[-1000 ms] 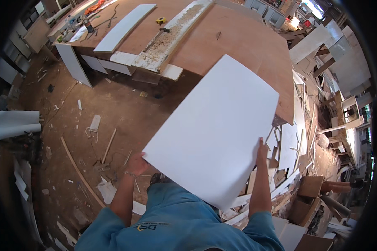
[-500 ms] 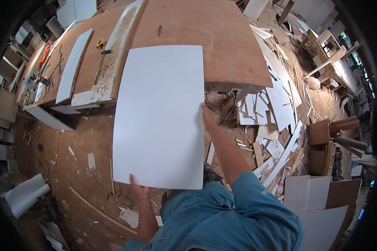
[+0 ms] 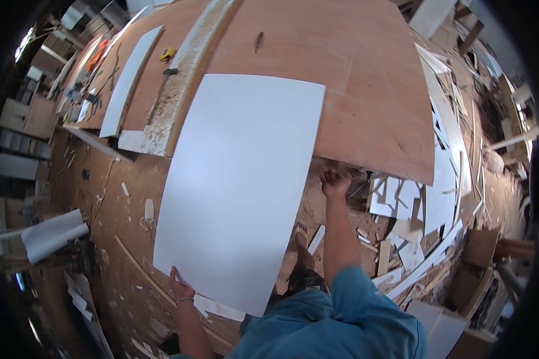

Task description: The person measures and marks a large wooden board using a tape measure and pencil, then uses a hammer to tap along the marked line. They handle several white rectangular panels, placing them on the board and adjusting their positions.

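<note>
I have a large white board (image 3: 239, 191) before me, flat, rectangular and plain-faced, its far end slanting slightly right. That end lies over the brown tabletop (image 3: 371, 90); the rest juts out toward me, my left hand (image 3: 181, 287) holding the near edge by the left corner.

The white panel (image 3: 239, 191) hides fingers of the left hand (image 3: 182, 289) and part of the near edge of the table (image 3: 371, 90). The table's far edge is cut off; a dark item (image 3: 259, 42) toward it is too small to tell.

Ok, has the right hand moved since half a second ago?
Yes: against the table, the right hand has shifted slightly right, nearer its front edge, and off the board.
</note>
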A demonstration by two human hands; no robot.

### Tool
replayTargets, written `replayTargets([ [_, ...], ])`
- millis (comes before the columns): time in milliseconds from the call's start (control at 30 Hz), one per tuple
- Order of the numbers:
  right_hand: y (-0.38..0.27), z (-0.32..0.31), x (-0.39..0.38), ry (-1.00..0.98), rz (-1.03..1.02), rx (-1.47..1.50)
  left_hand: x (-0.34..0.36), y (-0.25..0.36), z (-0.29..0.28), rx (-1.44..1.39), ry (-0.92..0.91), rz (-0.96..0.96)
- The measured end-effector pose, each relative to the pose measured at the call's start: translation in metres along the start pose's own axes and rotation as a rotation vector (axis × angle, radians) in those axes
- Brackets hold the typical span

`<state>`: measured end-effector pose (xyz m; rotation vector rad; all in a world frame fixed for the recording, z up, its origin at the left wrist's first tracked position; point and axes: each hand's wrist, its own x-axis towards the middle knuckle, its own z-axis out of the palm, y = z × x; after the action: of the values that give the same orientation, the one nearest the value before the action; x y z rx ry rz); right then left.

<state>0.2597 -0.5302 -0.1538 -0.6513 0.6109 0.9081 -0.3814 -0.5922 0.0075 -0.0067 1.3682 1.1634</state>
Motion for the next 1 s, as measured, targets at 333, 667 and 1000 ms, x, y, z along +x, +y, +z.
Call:
replayTargets([
  [333,-0.014,0.025,-0.070,-0.030,-0.584,-1.098,0.004,-0.033,-0.008,-0.089,-0.043,0.081],
  [667,-0.008,0.153,-0.074,-0.619,-0.669,-1.889,-0.057,-0.131,0.042,-0.082,-0.163,0.034],
  [1000,-0.019,0.213,-0.084,-0.515,-0.545,-1.881,-0.059,-0.136,0.120,-0.031,-0.175,0.026],
])
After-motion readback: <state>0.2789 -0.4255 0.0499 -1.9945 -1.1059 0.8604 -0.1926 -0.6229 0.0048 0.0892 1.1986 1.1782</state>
